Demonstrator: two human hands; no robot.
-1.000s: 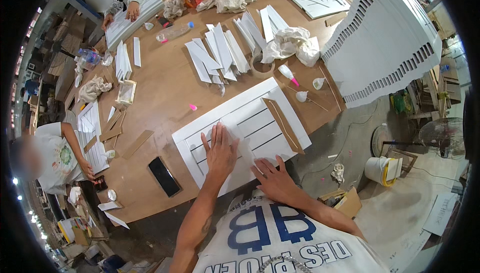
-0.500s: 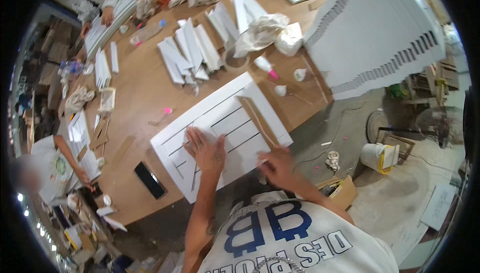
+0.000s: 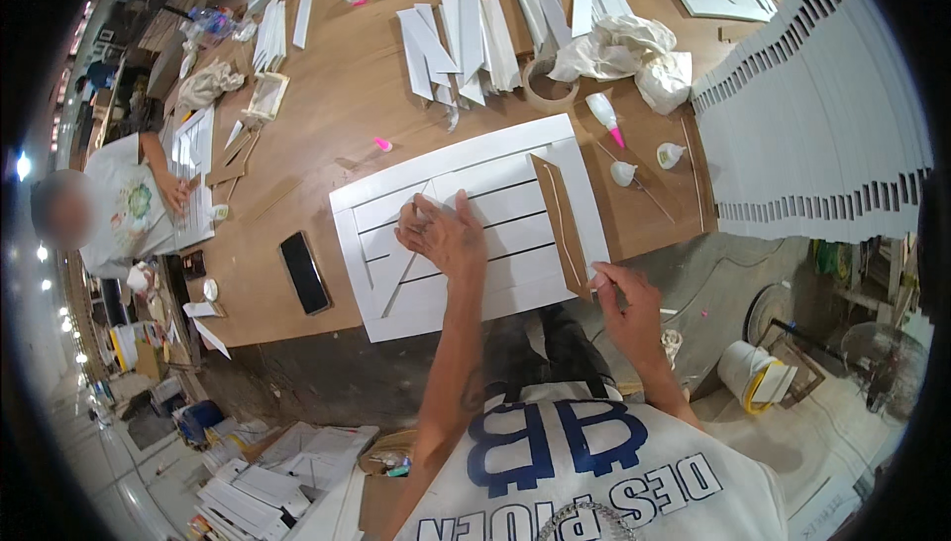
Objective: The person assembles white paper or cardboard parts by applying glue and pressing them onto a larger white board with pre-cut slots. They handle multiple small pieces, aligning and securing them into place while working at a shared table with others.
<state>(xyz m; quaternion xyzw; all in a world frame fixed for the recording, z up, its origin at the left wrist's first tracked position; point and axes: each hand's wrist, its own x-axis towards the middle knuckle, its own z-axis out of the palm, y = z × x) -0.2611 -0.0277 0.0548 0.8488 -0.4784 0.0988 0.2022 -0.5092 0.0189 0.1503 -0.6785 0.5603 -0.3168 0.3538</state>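
A white panel (image 3: 505, 295) with dark parallel slits and a diagonal line lies on the table before me. My left hand (image 3: 443, 234) rests on its middle, fingers apart and slightly bent, holding nothing. Along the panel's right part lies a brown strip (image 3: 551, 206) with a thin whitish line running down it; whether this is cord or glue I cannot tell. At the strip's near end, by the panel's right corner, the thumb and fingers of my right hand (image 3: 631, 315) are pinched together. Something small and whitish shows at their tips, too small to name.
A black phone (image 3: 303, 272) lies left of the panel. Beyond are white strips (image 3: 464, 41), a tape roll (image 3: 551, 85), crumpled cloth (image 3: 619, 49) and a white bottle with pink tip (image 3: 603, 115). Stacked white panels (image 3: 807, 125) stand right. Another person (image 3: 129, 199) works at left.
My view has turned, shifting the scene. My right hand, blurred earlier beside the strip's near end, now shows clearly with fingertips pinched at the panel's right corner. The left hand stays on the panel.
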